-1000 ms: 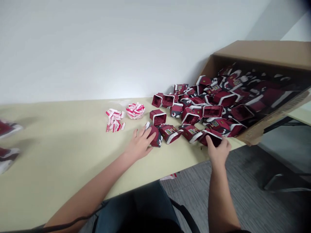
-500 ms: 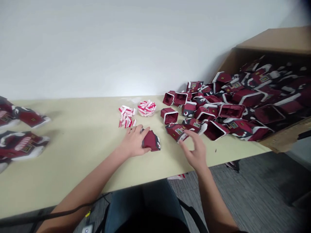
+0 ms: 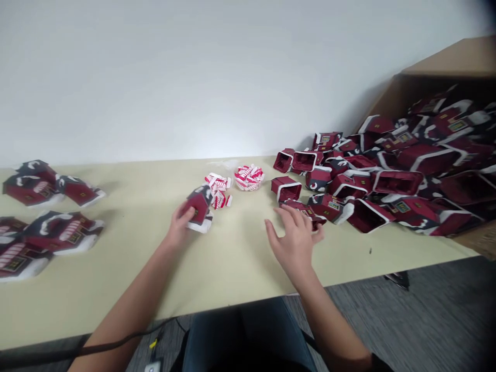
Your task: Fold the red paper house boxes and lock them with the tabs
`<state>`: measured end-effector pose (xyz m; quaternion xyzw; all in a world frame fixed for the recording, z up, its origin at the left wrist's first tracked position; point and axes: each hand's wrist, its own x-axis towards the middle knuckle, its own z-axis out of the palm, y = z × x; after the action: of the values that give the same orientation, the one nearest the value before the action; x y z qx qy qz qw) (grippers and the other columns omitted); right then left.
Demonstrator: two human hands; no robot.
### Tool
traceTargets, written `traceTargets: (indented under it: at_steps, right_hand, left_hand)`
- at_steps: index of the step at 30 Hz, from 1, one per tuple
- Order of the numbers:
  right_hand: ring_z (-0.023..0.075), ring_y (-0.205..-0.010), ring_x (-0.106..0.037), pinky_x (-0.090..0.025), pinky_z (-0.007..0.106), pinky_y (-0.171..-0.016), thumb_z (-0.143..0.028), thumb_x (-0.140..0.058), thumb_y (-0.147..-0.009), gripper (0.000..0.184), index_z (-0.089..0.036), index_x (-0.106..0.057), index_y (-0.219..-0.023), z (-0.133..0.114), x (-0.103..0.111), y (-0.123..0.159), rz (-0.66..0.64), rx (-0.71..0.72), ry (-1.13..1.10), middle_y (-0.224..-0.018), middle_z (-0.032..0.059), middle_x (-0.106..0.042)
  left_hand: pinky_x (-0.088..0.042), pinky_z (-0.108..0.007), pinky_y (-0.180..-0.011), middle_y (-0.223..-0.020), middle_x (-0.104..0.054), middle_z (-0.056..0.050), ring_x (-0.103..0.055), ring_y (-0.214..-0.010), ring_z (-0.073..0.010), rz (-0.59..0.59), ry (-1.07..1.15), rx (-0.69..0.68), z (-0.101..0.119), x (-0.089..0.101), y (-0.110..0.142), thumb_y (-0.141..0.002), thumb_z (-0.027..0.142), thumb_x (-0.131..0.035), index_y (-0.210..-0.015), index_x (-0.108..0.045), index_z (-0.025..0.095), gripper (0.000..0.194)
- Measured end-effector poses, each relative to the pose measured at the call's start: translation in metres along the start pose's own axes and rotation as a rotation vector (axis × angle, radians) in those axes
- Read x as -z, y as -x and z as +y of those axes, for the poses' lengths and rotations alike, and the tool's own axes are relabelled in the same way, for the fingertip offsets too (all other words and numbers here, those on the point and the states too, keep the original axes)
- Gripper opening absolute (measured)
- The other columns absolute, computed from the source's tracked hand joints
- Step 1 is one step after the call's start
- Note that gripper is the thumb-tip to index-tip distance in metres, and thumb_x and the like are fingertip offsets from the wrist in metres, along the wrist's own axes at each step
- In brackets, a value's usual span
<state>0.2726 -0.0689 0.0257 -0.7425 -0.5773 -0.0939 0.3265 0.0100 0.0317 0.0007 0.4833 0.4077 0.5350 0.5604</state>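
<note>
My left hand (image 3: 180,223) grips a small dark red model house (image 3: 199,208) with a dark roof and a white lower edge, held tilted above the table. Just behind it lie loose red-and-white striped pieces (image 3: 218,182), partly covered by the house. More striped pieces fill a clear bowl (image 3: 250,189) further back. My right hand (image 3: 295,237) holds nothing; its fingers are spread and curved. It hovers in front of another dark red house (image 3: 306,208) lying on its side, partly hidden behind the fingers. Whether the fingertips touch that house I cannot tell.
A large cardboard box (image 3: 463,57) lies on its side at the right, with many red houses spilling out (image 3: 399,183). Several houses with striped pieces on them (image 3: 64,231) stand at the left. A black cable (image 3: 112,342) crosses near the table's front edge.
My left hand has lifted the house off the table and moved left with it. My right hand has shifted slightly left and stays open. The view has turned somewhat to the left.
</note>
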Motion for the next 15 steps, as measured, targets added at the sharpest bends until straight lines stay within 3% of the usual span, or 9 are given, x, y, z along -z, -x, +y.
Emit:
traceTargets:
  at_steps: [4,6,11,15]
  right_hand:
    - [0.0317,-0.112,-0.058,-0.029,0.057,-0.100,-0.036,-0.057,-0.090,0.029,-0.023,-0.066,-0.115,-0.034,-0.028,-0.033,-0.457,0.157,-0.026,-0.120,0.0111,-0.068]
    - [0.0327,-0.114,-0.056,-0.035,0.051,-0.096,-0.035,-0.059,-0.089,0.031,-0.021,-0.065,-0.116,-0.049,-0.053,-0.056,-0.594,0.208,-0.024,-0.121,0.0132,-0.066]
    - [0.0354,-0.127,-0.046,-0.037,0.048,-0.096,-0.045,-0.059,-0.089,0.042,-0.020,-0.062,-0.122,-0.066,-0.104,-0.084,-0.651,0.210,-0.095,-0.133,0.0156,-0.056]
    - [0.0339,-0.122,-0.048,-0.036,0.047,-0.094,-0.041,-0.056,-0.092,0.031,-0.021,-0.066,-0.112,-0.060,-0.113,-0.080,-0.627,0.144,-0.120,-0.127,0.0129,-0.060]
  left_hand:
    - [-0.055,-0.044,-0.088,-0.122,-0.067,-0.013,-0.066,-0.106,-0.0323,-0.063,0.429,0.163,0.001,0.001,-0.007,-0.081,0.069,-0.056,-0.123,-0.062,0.019,0.065]
    - [-0.057,-0.041,-0.085,-0.123,-0.067,-0.013,-0.066,-0.104,-0.0310,-0.090,0.512,0.238,0.003,0.004,-0.006,-0.082,0.071,-0.052,-0.123,-0.062,0.018,0.068]
    - [-0.058,-0.040,-0.086,-0.125,-0.066,-0.012,-0.065,-0.110,-0.0299,-0.161,0.612,0.204,0.006,0.014,-0.001,-0.086,0.068,-0.048,-0.130,-0.059,0.019,0.066]
    - [-0.057,-0.039,-0.086,-0.125,-0.066,-0.012,-0.064,-0.112,-0.0292,-0.160,0.660,0.170,0.008,0.013,-0.001,-0.087,0.066,-0.046,-0.131,-0.058,0.019,0.066]
